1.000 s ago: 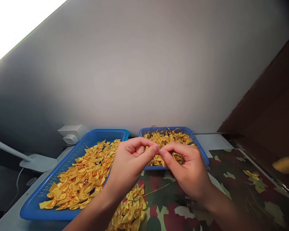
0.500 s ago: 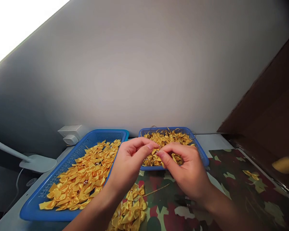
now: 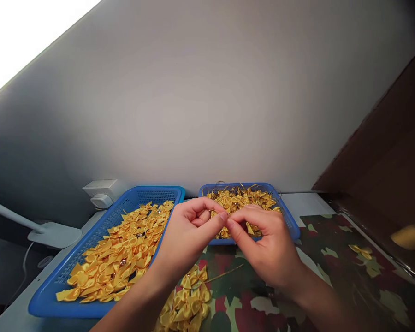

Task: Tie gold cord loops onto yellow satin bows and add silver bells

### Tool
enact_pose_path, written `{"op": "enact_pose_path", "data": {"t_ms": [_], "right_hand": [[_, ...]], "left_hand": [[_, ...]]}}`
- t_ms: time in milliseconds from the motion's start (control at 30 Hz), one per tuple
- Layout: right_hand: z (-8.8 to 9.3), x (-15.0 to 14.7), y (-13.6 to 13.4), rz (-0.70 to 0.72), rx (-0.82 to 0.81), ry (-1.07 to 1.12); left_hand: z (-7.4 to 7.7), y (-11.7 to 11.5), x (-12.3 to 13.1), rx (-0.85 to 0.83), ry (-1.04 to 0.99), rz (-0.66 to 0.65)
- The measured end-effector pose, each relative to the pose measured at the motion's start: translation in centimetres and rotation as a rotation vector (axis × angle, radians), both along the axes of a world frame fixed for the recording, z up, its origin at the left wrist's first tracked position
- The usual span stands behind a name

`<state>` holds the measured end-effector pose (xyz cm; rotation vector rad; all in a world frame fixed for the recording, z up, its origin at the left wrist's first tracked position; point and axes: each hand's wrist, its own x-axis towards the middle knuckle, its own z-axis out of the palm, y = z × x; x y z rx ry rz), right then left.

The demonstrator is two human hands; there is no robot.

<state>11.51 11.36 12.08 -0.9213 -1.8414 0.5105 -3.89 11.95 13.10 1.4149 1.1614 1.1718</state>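
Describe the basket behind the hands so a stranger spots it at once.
Start from the big grey wall. Near its foot, partly hidden by the left hand and right hand, sits a blue basket. Unlike the larger-looking one to its left, it has thin gold cords curling up above its rim among yellow bows.

Baskets (image 3: 67, 310) of bows (image 3: 127, 244) beside a desk lamp (image 3: 55, 234) suggest a home worktable (image 3: 309, 203).

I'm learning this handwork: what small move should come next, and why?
Probably draw the left hand and right hand gently apart to tighten the thin gold strand: their fingers are close together, and it looks curved beside the left ones.
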Motion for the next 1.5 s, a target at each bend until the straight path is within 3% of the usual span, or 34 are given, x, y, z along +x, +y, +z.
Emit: {"op": "enact_pose_path", "data": {"t_ms": [267,1033,1200,1367,1500], "right_hand": [[0.7,0.7,0.0,0.031,0.035,-0.118],[0.9,1.4,0.1,0.059,-0.035,-0.165],[0.8,1.4,0.3,0.050,-0.024,-0.138],[0.9,1.5,0.2,0.056,-0.047,-0.138],[1.0,1.5,0.1,0.057,-0.052,-0.146]], "left_hand": [[0.1,-0.1,0.4,0.028,-0.031,-0.103],[-0.6,-0.7,1.9,-0.028,-0.243,-0.186],[-0.8,-0.5,1.7,-0.039,-0.282,-0.141],[-1.1,0.0,1.1,-0.075,-0.410,-0.218],[-1.0,0.1,0.9,-0.079,-0.332,-0.215]]}}
